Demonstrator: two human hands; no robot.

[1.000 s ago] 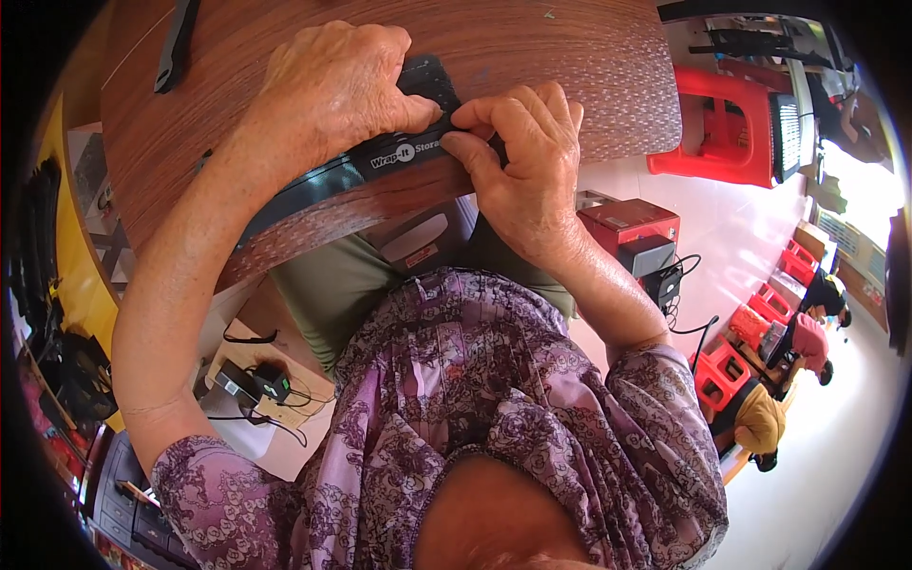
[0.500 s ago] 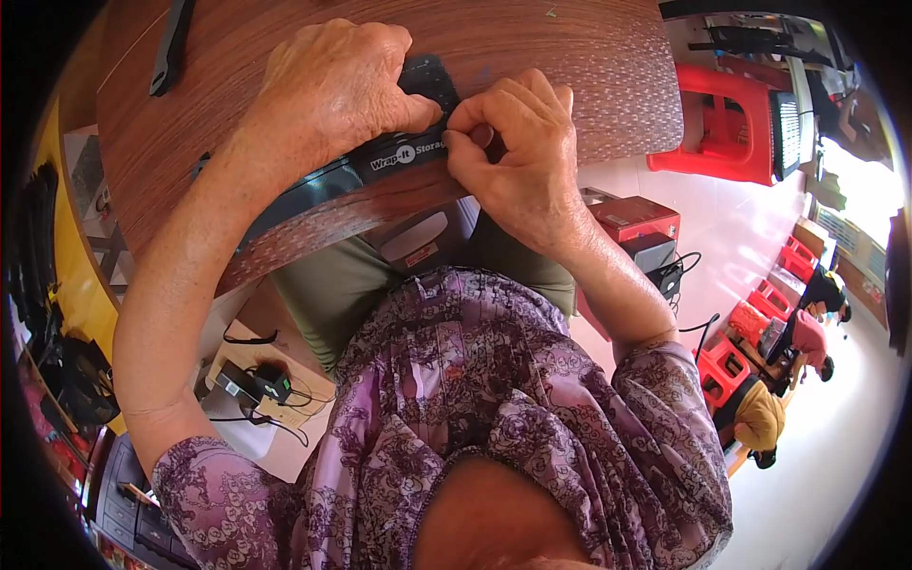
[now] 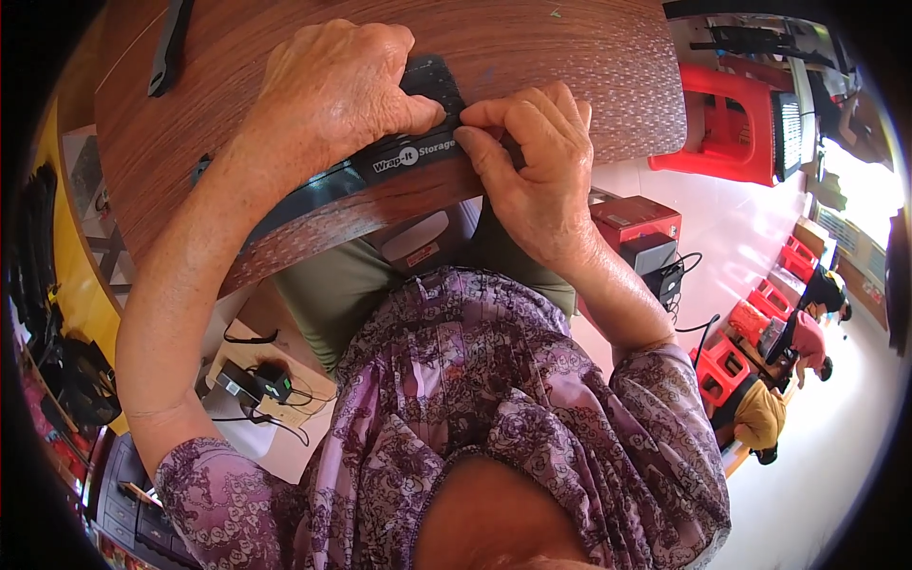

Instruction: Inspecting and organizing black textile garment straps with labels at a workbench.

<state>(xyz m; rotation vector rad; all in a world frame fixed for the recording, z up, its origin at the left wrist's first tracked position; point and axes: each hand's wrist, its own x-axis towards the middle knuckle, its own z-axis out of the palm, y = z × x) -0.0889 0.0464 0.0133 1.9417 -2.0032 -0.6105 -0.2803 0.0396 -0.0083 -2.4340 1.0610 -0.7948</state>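
A black printed card [image 3: 415, 157] lies flat at the near edge of the brown wood-grain table, white lettering along its near side. My left hand [image 3: 334, 81] rests over its left part, fingers curled and thumb pressed on its upper surface; what lies under the fingers is hidden. At the card's right edge, the thumb and forefinger of my right hand [image 3: 541, 157] are pinched together, the other fingers bent. A dark, shiny plastic strip [image 3: 318, 195] extends from the card toward the left, partly beneath my left forearm.
On the table's [image 3: 570, 47] far left lies a black strap-like piece [image 3: 169, 47]. A red stool [image 3: 727, 123] stands right of the table. Below it are a red box [image 3: 635, 217] and black devices with cables [image 3: 655, 261]. Other people [image 3: 760, 423] sit farther right.
My right hand has shifted a little to the right, its fingertips now at the card's edge and more of the lettering showing. The card has moved slightly right; my left hand has barely moved.
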